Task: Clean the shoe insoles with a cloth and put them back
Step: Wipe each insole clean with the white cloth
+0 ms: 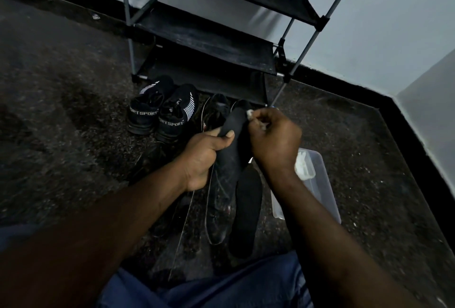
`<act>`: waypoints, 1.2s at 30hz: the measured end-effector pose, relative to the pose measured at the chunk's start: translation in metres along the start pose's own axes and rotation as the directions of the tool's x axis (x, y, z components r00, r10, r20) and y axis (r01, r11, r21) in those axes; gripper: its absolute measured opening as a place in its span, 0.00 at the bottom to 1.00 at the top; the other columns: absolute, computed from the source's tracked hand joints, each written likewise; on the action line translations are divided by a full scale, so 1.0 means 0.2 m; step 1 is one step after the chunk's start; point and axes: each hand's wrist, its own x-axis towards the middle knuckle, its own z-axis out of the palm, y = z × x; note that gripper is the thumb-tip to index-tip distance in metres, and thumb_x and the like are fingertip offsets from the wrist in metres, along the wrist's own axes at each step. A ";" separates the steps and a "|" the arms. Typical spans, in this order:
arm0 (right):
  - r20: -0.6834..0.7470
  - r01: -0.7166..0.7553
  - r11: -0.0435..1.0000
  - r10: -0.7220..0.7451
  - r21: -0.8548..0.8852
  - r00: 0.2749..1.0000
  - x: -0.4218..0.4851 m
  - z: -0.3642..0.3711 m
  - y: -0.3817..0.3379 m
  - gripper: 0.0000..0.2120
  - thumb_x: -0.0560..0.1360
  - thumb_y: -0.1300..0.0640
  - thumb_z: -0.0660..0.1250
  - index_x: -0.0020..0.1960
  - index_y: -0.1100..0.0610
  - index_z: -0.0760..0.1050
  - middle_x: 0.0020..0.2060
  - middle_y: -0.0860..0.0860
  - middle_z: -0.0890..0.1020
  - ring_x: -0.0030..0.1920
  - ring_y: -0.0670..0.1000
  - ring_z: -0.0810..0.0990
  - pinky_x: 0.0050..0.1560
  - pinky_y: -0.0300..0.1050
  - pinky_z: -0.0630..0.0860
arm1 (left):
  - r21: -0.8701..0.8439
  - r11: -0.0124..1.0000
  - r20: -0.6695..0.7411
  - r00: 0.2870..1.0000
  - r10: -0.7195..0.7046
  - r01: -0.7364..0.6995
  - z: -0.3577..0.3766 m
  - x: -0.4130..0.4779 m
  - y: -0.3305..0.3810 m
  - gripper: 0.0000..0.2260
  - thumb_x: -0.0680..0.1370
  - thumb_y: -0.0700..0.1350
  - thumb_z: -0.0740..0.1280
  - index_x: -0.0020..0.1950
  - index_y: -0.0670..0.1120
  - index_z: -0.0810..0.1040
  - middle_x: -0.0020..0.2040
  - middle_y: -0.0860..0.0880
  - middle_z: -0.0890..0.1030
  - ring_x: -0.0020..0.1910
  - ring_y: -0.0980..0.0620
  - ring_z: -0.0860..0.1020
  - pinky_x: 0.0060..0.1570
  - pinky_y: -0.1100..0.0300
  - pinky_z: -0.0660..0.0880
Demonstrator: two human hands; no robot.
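Left hand (204, 157) grips insole (234, 120); right hand (273, 140) — seemingly — pinches cloth (250, 113).

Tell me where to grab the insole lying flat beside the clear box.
Pinch the flat insole at its near end, coming from your side. It is thin and lies flat, with a shoe close on its left and the clear box on its right; the near end looks free.

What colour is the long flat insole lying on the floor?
The long flat insole is black; head view.
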 end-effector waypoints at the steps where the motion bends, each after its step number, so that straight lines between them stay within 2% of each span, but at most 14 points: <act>1: 0.056 0.060 0.998 -0.061 0.026 0.997 -0.01 0.01 -0.03 0.10 0.72 0.54 0.68 0.50 0.51 0.85 0.44 0.45 0.87 0.44 0.46 0.84 0.50 0.49 0.81 | -0.002 1.000 0.011 1.000 0.009 -0.009 0.00 0.00 0.00 0.15 0.83 0.40 0.64 0.70 0.47 0.79 0.62 0.45 0.85 0.61 0.47 0.82 0.62 0.52 0.78; 3: 0.197 0.194 0.979 -0.203 0.064 0.959 -0.06 0.04 -0.07 0.10 0.73 0.55 0.68 0.51 0.52 0.85 0.46 0.48 0.87 0.47 0.50 0.85 0.51 0.50 0.81 | -0.007 1.000 0.012 1.000 0.020 -0.020 0.00 -0.01 0.01 0.21 0.82 0.32 0.59 0.70 0.49 0.78 0.58 0.43 0.85 0.55 0.46 0.84 0.57 0.52 0.80; 5: 0.229 0.294 0.955 -0.282 -0.021 0.932 -0.06 0.05 -0.06 0.12 0.73 0.52 0.67 0.52 0.52 0.85 0.47 0.50 0.87 0.48 0.53 0.84 0.51 0.52 0.80 | 0.010 1.000 0.014 1.000 0.024 -0.024 0.00 -0.02 0.03 0.25 0.80 0.29 0.56 0.70 0.50 0.77 0.57 0.42 0.85 0.52 0.46 0.84 0.54 0.53 0.80; 7: 0.124 0.217 0.973 -0.206 -0.083 0.971 0.00 0.03 -0.02 0.12 0.73 0.50 0.66 0.52 0.50 0.85 0.46 0.48 0.87 0.47 0.52 0.84 0.50 0.53 0.81 | 0.031 0.999 0.031 0.999 0.031 -0.032 0.00 -0.02 0.04 0.22 0.82 0.32 0.59 0.71 0.51 0.77 0.59 0.43 0.85 0.54 0.48 0.83 0.56 0.53 0.79; 9: 0.022 0.098 0.995 -0.098 -0.016 0.995 0.03 0.01 0.00 0.11 0.73 0.51 0.68 0.51 0.49 0.86 0.46 0.46 0.87 0.46 0.48 0.85 0.49 0.51 0.81 | 0.039 0.999 0.051 0.998 0.024 -0.026 0.00 -0.02 0.04 0.22 0.82 0.34 0.61 0.72 0.52 0.76 0.60 0.45 0.85 0.54 0.48 0.83 0.55 0.53 0.78; 14: 0.160 0.367 0.926 -0.350 -0.086 0.923 -0.08 0.03 -0.07 0.13 0.73 0.50 0.66 0.53 0.49 0.86 0.47 0.48 0.87 0.48 0.54 0.84 0.51 0.55 0.79 | 0.064 0.998 0.018 1.000 0.022 -0.023 0.01 -0.03 0.03 0.29 0.79 0.27 0.55 0.74 0.50 0.74 0.60 0.42 0.84 0.60 0.43 0.81 0.62 0.48 0.77; 17: -0.024 0.147 0.989 -0.147 -0.005 0.989 0.02 -0.01 -0.02 0.12 0.72 0.52 0.68 0.52 0.49 0.87 0.47 0.47 0.88 0.48 0.51 0.85 0.51 0.54 0.81 | 0.048 0.998 0.102 0.994 0.028 -0.033 0.03 -0.04 0.05 0.22 0.82 0.32 0.60 0.71 0.52 0.77 0.59 0.46 0.85 0.54 0.50 0.83 0.54 0.55 0.78; 18: -0.047 0.145 0.989 -0.144 0.021 0.988 0.02 -0.01 -0.01 0.12 0.72 0.53 0.69 0.52 0.49 0.87 0.47 0.47 0.88 0.48 0.51 0.85 0.52 0.54 0.81 | 0.050 0.998 0.107 0.994 0.026 -0.031 0.02 -0.05 0.04 0.22 0.82 0.32 0.60 0.70 0.52 0.78 0.59 0.47 0.85 0.54 0.50 0.83 0.55 0.55 0.77; 22: 0.134 0.415 0.907 -0.403 -0.070 0.905 -0.08 0.02 -0.04 0.12 0.73 0.52 0.67 0.52 0.50 0.86 0.47 0.49 0.87 0.48 0.55 0.84 0.50 0.56 0.79 | 0.030 0.999 0.081 0.997 0.011 -0.013 0.00 -0.05 0.03 0.24 0.80 0.28 0.57 0.69 0.50 0.78 0.60 0.41 0.84 0.57 0.45 0.82 0.59 0.50 0.77; 26: -0.039 0.197 0.979 -0.199 -0.056 0.979 0.00 -0.01 0.08 0.14 0.72 0.51 0.66 0.52 0.48 0.87 0.47 0.47 0.87 0.48 0.51 0.84 0.52 0.54 0.80 | 0.047 0.999 0.122 0.993 -0.004 -0.001 0.03 -0.05 0.02 0.20 0.83 0.33 0.61 0.71 0.50 0.77 0.60 0.45 0.85 0.55 0.49 0.83 0.55 0.55 0.79; 31: 0.114 0.377 0.919 -0.364 -0.114 0.924 -0.11 -0.02 0.07 0.10 0.74 0.52 0.69 0.53 0.48 0.86 0.47 0.47 0.87 0.47 0.52 0.83 0.50 0.54 0.78 | 0.017 1.000 0.097 0.995 -0.004 0.003 0.02 -0.04 0.02 0.20 0.82 0.33 0.61 0.66 0.52 0.80 0.60 0.45 0.85 0.57 0.48 0.84 0.58 0.52 0.79; 32: 0.083 0.317 0.942 -0.310 -0.108 0.947 -0.09 -0.03 0.10 0.11 0.74 0.52 0.68 0.53 0.47 0.86 0.47 0.45 0.87 0.48 0.50 0.84 0.52 0.54 0.79 | 0.006 1.000 0.108 0.994 -0.008 0.007 0.02 -0.04 0.02 0.19 0.83 0.33 0.61 0.67 0.52 0.79 0.60 0.45 0.85 0.56 0.48 0.84 0.57 0.51 0.80; 34: 0.000 0.035 0.999 -0.035 0.026 0.999 -0.04 -0.06 0.16 0.09 0.74 0.53 0.70 0.51 0.47 0.87 0.45 0.44 0.88 0.46 0.44 0.85 0.53 0.51 0.81 | -0.055 0.998 0.138 0.990 -0.020 0.028 0.02 -0.04 0.03 0.19 0.83 0.33 0.60 0.70 0.48 0.77 0.61 0.41 0.84 0.57 0.42 0.84 0.59 0.41 0.81; 36: 0.026 -0.277 0.908 0.284 0.314 0.958 -0.02 -0.08 0.19 0.07 0.76 0.58 0.73 0.50 0.48 0.87 0.44 0.45 0.88 0.46 0.43 0.86 0.55 0.50 0.82 | -0.105 0.994 0.133 0.991 -0.016 0.031 0.03 -0.03 0.02 0.19 0.83 0.32 0.60 0.72 0.45 0.75 0.63 0.36 0.83 0.60 0.35 0.82 0.58 0.36 0.80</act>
